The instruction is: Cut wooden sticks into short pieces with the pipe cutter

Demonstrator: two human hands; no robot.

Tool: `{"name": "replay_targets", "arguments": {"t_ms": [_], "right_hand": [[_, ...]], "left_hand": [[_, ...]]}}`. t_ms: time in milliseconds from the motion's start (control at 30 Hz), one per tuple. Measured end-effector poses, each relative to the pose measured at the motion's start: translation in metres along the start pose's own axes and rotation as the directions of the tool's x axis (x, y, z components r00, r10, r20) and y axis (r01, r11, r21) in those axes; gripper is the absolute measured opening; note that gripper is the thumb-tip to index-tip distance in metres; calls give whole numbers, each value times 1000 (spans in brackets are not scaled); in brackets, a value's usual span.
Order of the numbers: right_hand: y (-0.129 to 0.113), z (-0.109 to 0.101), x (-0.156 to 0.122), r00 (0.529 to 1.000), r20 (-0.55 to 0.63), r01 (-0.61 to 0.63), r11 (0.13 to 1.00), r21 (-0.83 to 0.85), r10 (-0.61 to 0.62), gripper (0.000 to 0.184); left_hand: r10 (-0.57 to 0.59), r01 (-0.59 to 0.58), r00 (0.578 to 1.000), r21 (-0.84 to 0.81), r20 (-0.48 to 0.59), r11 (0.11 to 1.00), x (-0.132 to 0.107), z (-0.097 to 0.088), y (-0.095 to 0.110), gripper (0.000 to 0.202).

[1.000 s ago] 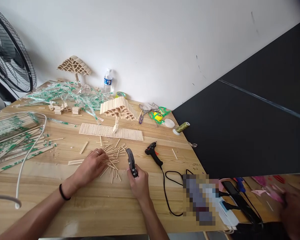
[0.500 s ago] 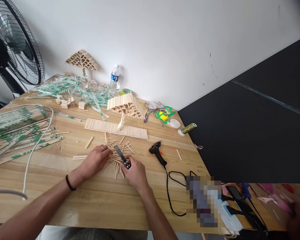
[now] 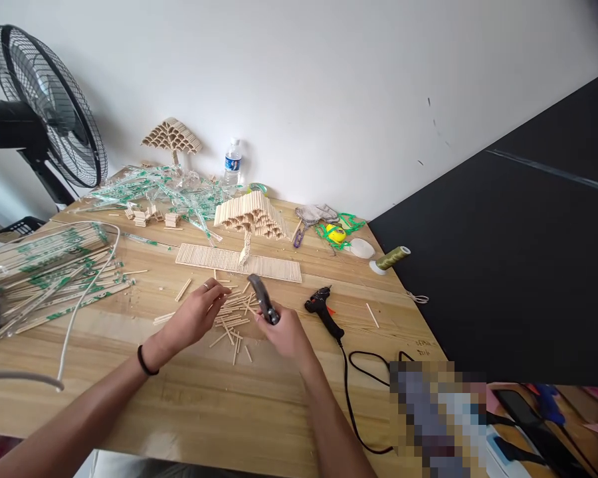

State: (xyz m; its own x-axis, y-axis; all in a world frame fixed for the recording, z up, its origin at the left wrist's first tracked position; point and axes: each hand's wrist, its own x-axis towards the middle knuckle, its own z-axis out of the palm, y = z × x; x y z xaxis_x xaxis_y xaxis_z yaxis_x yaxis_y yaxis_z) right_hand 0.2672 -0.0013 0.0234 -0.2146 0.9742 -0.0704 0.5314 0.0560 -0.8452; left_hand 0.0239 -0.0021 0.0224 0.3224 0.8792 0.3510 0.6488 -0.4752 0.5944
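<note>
My right hand (image 3: pixel 286 330) is closed around a dark metal tool (image 3: pixel 263 297) with a flat, slightly curved head pointing up and away; its exact kind is unclear. Facing it, my left hand (image 3: pixel 199 312) has its fingers bent and drawn together at the left edge of a pile of short wooden sticks (image 3: pixel 234 311). Whatever those fingertips hold, if anything, is too small to make out. Just beyond the pile, a tree-shaped stick model (image 3: pixel 252 216) stands on a long strip of sticks laid side by side (image 3: pixel 194 255).
A black glue gun (image 3: pixel 323 313) lies to the right, its cord trailing forward. Wrapped chopsticks (image 3: pixel 54 255) and a white cable (image 3: pixel 72 318) occupy the left. Behind are plastic wrappers (image 3: pixel 134 186), a water bottle (image 3: pixel 232 162), another tree model (image 3: pixel 172 139) and a thread spool (image 3: pixel 391 259).
My left hand has lifted slightly from the sticks, and the tool in my right hand has shifted and turned. The sticks in the pile lie differently. The whole view has shifted a little.
</note>
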Motion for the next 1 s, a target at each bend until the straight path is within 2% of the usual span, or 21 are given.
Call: {"name": "replay_targets", "arguments": {"t_ms": [100, 233, 467, 633, 800, 1000], "right_hand": [[5, -11, 10, 999, -34, -5, 987, 163, 10, 33], [15, -14, 15, 997, -70, 7, 943, 334, 18, 45], [29, -13, 9, 998, -61, 12, 851, 525, 24, 40], [27, -18, 4, 999, -34, 7, 820, 572, 15, 29], [27, -17, 1, 1000, 2, 5, 830, 558, -7, 23], [33, -13, 1, 999, -44, 36, 855, 517, -16, 20]], "left_hand": [[-4, 4, 999, 4, -37, 1000, 10, 2, 8, 19], [11, -10, 997, 15, -76, 1000, 12, 14, 13, 18], [40, -39, 999, 41, -19, 998, -5, 30, 13, 18], [48, -48, 999, 39, -8, 998, -5, 31, 17, 20], [68, -67, 998, 19, -13, 998, -5, 32, 17, 19], [94, -94, 996, -19, -7, 995, -6, 32, 20, 19]]}}
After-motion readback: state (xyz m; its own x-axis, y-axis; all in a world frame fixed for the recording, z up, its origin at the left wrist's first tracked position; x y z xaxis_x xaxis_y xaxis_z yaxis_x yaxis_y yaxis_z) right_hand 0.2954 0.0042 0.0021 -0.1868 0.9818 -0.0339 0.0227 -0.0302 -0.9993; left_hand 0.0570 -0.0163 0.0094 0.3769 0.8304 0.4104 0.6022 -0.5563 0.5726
